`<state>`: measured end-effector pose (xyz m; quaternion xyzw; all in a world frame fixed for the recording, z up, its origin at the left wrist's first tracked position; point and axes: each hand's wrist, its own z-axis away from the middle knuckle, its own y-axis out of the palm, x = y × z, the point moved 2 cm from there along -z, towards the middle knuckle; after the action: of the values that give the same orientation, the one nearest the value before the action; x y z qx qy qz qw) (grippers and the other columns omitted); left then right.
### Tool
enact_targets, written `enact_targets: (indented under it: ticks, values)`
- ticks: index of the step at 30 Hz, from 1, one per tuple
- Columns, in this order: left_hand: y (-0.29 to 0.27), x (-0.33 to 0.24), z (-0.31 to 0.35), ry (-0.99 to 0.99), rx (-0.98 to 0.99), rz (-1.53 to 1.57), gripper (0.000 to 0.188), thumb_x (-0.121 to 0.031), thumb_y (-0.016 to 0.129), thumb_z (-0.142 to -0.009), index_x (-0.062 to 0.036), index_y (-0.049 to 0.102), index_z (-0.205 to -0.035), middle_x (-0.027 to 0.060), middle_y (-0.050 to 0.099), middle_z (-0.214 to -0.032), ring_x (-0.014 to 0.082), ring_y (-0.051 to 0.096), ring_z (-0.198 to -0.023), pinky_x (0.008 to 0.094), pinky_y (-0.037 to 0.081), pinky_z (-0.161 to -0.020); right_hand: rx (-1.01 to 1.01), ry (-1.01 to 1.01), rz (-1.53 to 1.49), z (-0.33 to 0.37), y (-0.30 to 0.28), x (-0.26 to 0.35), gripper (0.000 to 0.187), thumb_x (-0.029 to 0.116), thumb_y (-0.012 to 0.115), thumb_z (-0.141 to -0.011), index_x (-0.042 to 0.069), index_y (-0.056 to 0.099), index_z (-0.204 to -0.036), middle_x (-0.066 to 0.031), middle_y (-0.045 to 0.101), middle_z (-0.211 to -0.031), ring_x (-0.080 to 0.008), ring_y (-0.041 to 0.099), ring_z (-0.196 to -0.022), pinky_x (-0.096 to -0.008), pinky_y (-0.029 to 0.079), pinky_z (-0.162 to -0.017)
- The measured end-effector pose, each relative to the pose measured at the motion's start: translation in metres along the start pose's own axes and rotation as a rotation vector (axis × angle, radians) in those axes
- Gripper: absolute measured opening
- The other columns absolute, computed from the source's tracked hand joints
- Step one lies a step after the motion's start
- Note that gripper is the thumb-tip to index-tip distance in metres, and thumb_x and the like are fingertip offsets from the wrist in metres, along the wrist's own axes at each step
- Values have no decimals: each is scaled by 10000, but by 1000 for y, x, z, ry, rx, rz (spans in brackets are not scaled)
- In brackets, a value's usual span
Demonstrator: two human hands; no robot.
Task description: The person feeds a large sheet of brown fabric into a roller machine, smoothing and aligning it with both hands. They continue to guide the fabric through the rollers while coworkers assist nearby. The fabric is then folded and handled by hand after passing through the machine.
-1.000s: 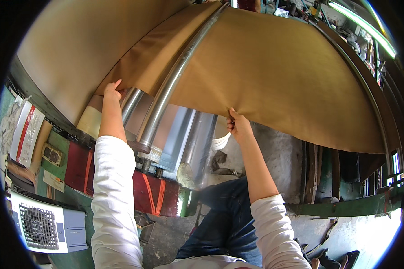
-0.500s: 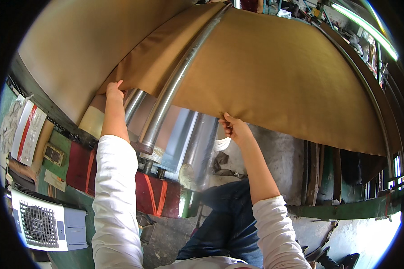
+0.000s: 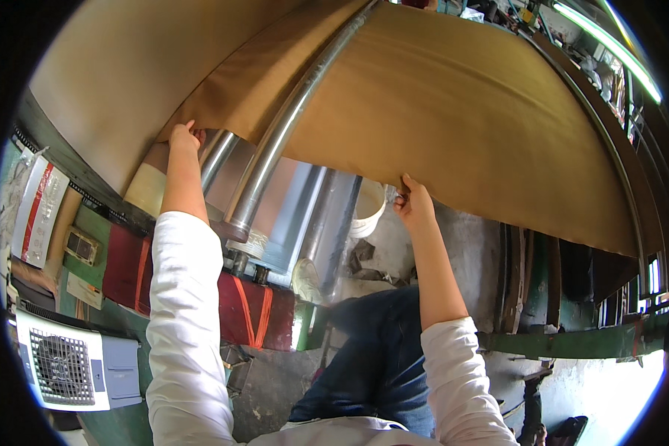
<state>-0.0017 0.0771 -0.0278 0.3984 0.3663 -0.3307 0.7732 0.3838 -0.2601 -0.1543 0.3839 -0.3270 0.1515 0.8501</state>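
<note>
A wide sheet of brown leather-like material (image 3: 453, 111) stretches over metal rollers in front of me. My left hand (image 3: 186, 135) is closed at the sheet's near edge, far left, beside the large drum or roll (image 3: 119, 97). At the same edge, right of the long steel roller (image 3: 293, 111), my right hand (image 3: 415, 202) pinches the material between thumb and fingers. Between my hands the edge hangs above a second metal roller (image 3: 219, 157) and a pale blue, film-like surface (image 3: 286, 223).
A white bucket (image 3: 367, 208) stands on the floor below the sheet. Dark red panels with orange straps (image 3: 253, 308) form the machine's near side. A white and grey fan unit (image 3: 70, 364) sits at lower left. A green frame beam (image 3: 572, 343) runs along the right.
My right hand has shifted right along the sheet's edge, and more of the white bucket shows. My left hand has moved slightly left and up.
</note>
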Motion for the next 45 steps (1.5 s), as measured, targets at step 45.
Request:
enact_targets:
  ticks: [45]
  values:
    - [10,-4,2,50,99,-132,263,-158,305,-911,-73,408,-1137,36,634,-1023,245,528,-780,361,427,-586,60,60,-9,1,2,-3,63,166,528,-850,121,485,-841,-23,468,-617,-118,376,-485,-243,327,-448]
